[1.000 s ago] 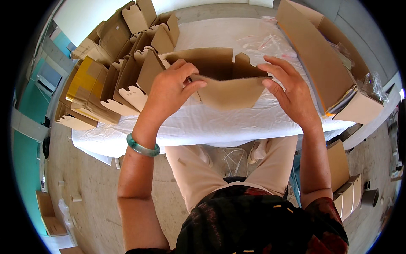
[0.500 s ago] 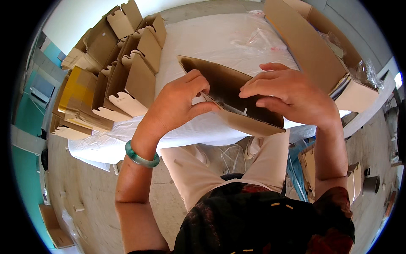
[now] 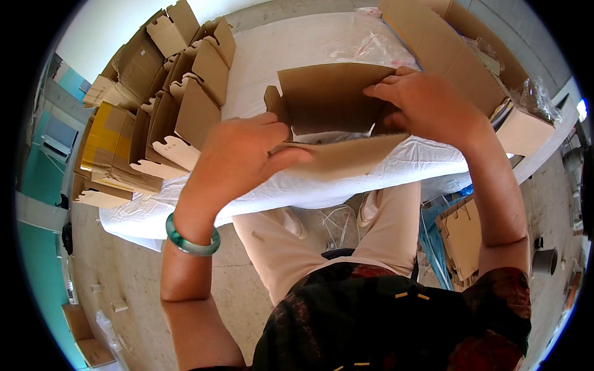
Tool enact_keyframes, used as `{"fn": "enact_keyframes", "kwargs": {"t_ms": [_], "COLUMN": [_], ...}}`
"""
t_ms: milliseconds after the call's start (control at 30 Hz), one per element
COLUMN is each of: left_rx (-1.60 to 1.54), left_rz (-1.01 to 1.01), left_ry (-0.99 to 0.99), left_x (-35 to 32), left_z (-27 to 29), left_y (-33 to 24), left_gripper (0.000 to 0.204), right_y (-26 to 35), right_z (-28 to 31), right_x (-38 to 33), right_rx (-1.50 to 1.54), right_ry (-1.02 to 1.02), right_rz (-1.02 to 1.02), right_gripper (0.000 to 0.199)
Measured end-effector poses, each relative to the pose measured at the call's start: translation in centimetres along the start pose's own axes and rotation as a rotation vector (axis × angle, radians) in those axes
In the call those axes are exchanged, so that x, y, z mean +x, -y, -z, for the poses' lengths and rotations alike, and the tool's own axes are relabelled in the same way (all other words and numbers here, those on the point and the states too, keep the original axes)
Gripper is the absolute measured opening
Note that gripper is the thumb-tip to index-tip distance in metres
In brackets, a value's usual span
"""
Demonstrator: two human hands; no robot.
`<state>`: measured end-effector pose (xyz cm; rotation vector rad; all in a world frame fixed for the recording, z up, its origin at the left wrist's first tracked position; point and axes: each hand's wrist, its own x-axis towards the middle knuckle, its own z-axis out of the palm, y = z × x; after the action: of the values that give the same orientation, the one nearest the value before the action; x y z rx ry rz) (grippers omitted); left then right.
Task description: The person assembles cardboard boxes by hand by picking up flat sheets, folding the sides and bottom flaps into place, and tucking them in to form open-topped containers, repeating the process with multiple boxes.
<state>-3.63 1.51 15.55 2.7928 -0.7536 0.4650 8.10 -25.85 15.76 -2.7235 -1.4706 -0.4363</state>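
A brown cardboard box [image 3: 352,157] is held over the front of the cloth-covered table, its walls spread into an open frame. White shows through between its walls, low inside. My left hand [image 3: 247,145] is closed on the box's left end, with the thumb lying along the near wall. At the right end, my right hand [image 3: 430,108] grips the wall with bent fingers, partly inside the box. A green bangle [image 3: 192,238] circles my left wrist.
Several open cardboard boxes [image 3: 198,114] stand in rows at the table's left, one with yellow tape [image 3: 111,139]. A large carton [image 3: 448,55] holding clear plastic is at the right. Clear plastic film [image 3: 377,46] lies on the white cloth [image 3: 266,49]. Flat cardboard [image 3: 461,238] leans below.
The box has gone from a narrow, slanted shape to a wider, squarer one and turned to face me. My right hand has moved up and taken hold of its right end.
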Motion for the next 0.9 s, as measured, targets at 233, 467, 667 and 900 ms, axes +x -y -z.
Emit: {"fn": "enact_keyframes", "kwargs": {"t_ms": [233, 467, 667, 900], "left_rx": [-0.192, -0.152, -0.135, -0.181], "left_rz": [0.225, 0.253, 0.276, 0.244], "left_ry": [-0.116, -0.034, -0.072, -0.12], "left_x": [-2.1, -1.6, -1.8, -2.3], "left_z": [-1.5, -1.3, -1.7, -2.1], "left_y": [0.7, -0.1, -0.6, -0.1], "left_gripper": [0.031, 0.032, 0.036, 0.036], "right_y": [-2.9, -0.9, 1.2, 2.1], "right_z": [-1.0, -0.2, 0.6, -0.2], "right_x": [-0.4, -2.3, -3.3, -4.1], "right_rx": [0.357, 0.213, 0.29, 0.69], "right_ry": [0.029, -0.208, -0.227, -0.231], "right_rz": [-0.006, 0.112, 0.1, -0.022], "right_gripper": [0.031, 0.024, 0.031, 0.033]}}
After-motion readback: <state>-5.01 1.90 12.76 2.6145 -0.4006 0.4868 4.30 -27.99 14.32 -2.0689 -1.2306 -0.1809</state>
